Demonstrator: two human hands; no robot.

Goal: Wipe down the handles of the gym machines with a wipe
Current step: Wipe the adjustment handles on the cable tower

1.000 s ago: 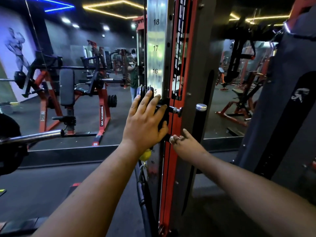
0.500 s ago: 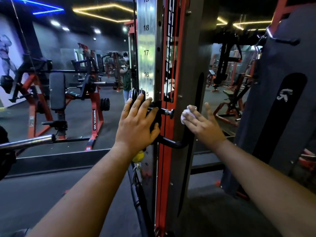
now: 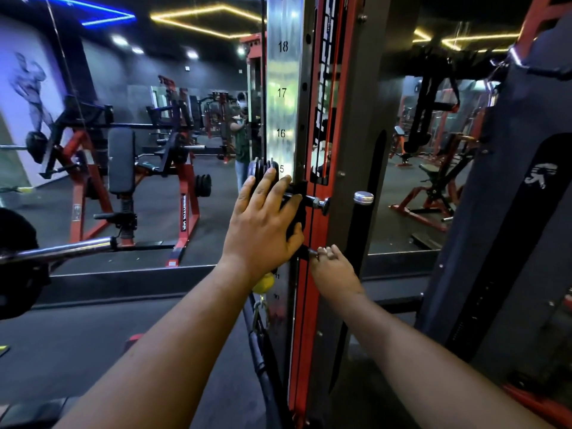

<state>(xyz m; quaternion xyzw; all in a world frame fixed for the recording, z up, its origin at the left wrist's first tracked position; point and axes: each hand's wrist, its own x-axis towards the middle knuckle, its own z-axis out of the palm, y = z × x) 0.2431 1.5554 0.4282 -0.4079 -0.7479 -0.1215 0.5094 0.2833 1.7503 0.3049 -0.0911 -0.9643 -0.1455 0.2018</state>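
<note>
My left hand lies flat, fingers straight, on the black pulley carriage of the cable machine's numbered steel column. A black upright handle with a chrome cap stands on the carriage's right side. My right hand curls round the handle's lower bend beside the red upright. The wipe is tucked inside those fingers against the handle and is almost wholly hidden.
A yellow ball stop and a carabiner with a black cable hang below my left hand. A chrome barbell end juts in from the left. A dark padded machine stands close on the right. Red benches and a person show behind.
My right hand has slid down from the handle's top to its lower bend, and the white wipe seen half a second ago is now covered. My left hand stayed on the carriage.
</note>
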